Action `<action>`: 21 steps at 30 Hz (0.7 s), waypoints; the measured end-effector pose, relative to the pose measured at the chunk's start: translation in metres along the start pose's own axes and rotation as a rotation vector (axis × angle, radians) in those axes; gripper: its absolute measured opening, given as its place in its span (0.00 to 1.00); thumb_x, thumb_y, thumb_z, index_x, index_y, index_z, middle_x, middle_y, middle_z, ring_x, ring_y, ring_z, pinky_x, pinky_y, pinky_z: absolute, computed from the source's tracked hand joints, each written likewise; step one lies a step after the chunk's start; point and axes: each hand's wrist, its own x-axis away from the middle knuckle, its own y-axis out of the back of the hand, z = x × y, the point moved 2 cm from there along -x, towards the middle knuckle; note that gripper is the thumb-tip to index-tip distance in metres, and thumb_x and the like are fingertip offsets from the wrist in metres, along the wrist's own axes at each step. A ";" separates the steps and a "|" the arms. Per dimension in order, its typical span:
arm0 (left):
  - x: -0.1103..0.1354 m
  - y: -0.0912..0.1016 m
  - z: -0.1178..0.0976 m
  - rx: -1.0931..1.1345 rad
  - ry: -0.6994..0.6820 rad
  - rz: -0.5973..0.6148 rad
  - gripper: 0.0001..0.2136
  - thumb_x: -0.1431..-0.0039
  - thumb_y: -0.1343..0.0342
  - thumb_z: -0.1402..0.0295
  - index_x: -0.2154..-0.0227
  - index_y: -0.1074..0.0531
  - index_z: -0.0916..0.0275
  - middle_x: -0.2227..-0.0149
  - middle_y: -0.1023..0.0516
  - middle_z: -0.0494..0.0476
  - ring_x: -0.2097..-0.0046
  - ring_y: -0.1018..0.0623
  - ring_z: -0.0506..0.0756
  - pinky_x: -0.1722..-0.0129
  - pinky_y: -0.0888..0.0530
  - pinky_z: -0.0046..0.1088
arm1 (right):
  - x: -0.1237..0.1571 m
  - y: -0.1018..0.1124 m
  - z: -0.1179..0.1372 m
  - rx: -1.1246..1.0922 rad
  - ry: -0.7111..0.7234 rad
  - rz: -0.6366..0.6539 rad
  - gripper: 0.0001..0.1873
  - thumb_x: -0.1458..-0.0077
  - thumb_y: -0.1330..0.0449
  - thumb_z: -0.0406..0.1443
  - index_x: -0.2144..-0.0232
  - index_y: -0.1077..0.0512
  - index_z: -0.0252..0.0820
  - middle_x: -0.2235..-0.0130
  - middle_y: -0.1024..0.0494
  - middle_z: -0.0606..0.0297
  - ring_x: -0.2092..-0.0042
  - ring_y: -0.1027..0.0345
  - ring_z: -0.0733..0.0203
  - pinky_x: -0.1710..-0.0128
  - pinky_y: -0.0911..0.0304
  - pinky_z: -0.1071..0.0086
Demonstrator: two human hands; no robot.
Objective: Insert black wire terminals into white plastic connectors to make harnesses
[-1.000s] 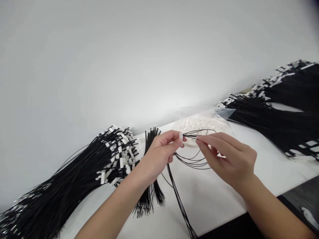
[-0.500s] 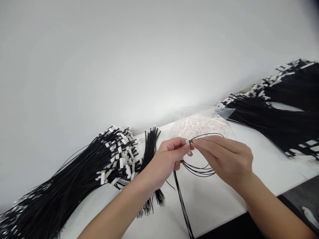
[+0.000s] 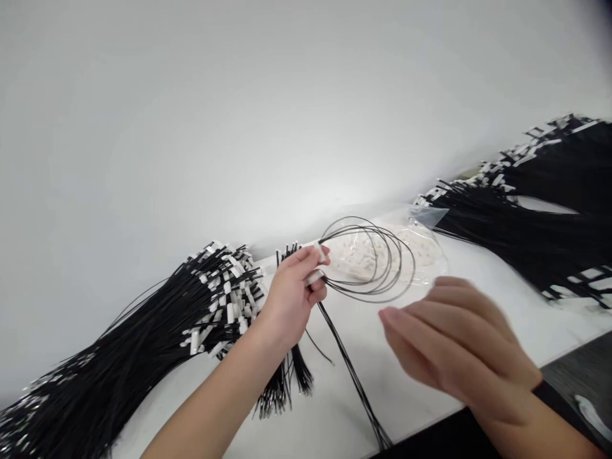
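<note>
My left hand (image 3: 291, 293) is closed on a wire harness. One white connector (image 3: 319, 251) shows between the thumb and fingertips, and a second white connector (image 3: 314, 276) lies lower across the fingers. Thin black wires (image 3: 399, 258) loop out from them to the right in a wide curl. More black wires (image 3: 347, 360) run from below this hand down to the table's front edge. My right hand (image 3: 449, 338) hovers apart from the harness, lower right, blurred. Its fingers are curled together, and whatever might be between them is hidden.
Behind the loops sits a clear plastic bag (image 3: 425, 255) of small white parts. A large pile of black wires with white connectors (image 3: 157, 331) lies left, beside a smaller wire bundle (image 3: 301, 373). Further wire piles (image 3: 526, 236) lie right. The white table (image 3: 411, 389) meets a wall behind.
My right hand has come off the connector and moved down and to the right. My left hand has shifted slightly left and up, and the wire loops have spread wider.
</note>
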 end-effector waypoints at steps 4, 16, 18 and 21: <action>0.000 0.001 -0.002 0.193 -0.050 -0.070 0.07 0.48 0.46 0.67 0.68 0.31 0.66 0.67 0.38 0.52 0.76 0.42 0.41 0.80 0.40 0.17 | 0.003 -0.019 0.012 -0.299 -0.369 0.430 0.08 0.50 0.43 0.33 0.65 0.33 0.39 0.74 0.30 0.67 0.74 0.39 0.68 0.76 0.43 0.73; 0.005 -0.005 -0.003 -0.015 -0.128 0.027 0.06 0.46 0.49 0.69 0.76 0.35 0.65 0.68 0.36 0.53 0.72 0.36 0.45 0.73 0.36 0.21 | 0.021 -0.039 0.020 -0.330 -0.623 0.748 0.05 0.45 0.52 0.35 0.69 0.36 0.42 0.81 0.41 0.74 0.80 0.53 0.71 0.79 0.55 0.75; 0.002 -0.001 -0.006 -0.115 -0.147 0.024 0.07 0.47 0.51 0.70 0.78 0.37 0.65 0.69 0.35 0.52 0.73 0.34 0.45 0.72 0.36 0.22 | 0.023 -0.041 0.021 -0.320 -0.553 0.754 0.06 0.45 0.52 0.33 0.72 0.36 0.41 0.82 0.42 0.73 0.80 0.53 0.71 0.79 0.56 0.75; -0.004 0.004 -0.008 -0.192 -0.096 0.083 0.07 0.47 0.52 0.69 0.78 0.37 0.64 0.72 0.36 0.51 0.77 0.35 0.45 0.75 0.37 0.24 | 0.024 -0.042 0.025 -0.313 -0.422 0.779 0.08 0.45 0.53 0.32 0.74 0.36 0.40 0.81 0.41 0.72 0.79 0.52 0.71 0.79 0.57 0.74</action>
